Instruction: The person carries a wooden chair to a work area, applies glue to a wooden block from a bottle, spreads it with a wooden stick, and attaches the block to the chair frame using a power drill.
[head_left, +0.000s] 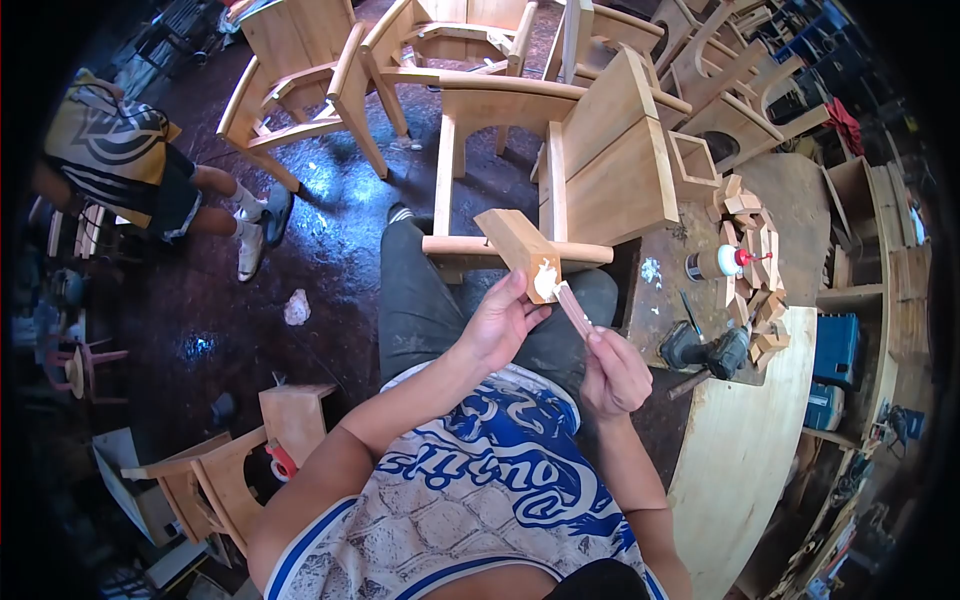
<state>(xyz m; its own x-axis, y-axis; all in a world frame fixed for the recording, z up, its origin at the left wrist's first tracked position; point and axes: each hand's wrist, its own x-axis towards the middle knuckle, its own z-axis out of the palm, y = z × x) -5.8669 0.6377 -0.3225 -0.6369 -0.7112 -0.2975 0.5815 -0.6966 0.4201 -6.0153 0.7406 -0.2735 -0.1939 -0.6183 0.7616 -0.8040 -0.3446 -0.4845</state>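
Observation:
My left hand (500,325) is closed around the lower end of an angled wooden block (525,245). White glue (545,280) is smeared on the block's near end face. Between the fingertips of my right hand (613,375) is a thin flat wooden stick (575,312), its tip by the glued end and white with glue. Just beyond the block, an unfinished wooden chair (615,150) lies tipped across my lap, with one rounded rail (590,252) close to my knees.
To the right, a workbench (650,315) bears a glue bottle with a red cap (715,262), a cordless drill (715,350) and several stacked wood blocks (765,240). More wooden chairs (300,95) stand ahead. A person (130,150) is at the left.

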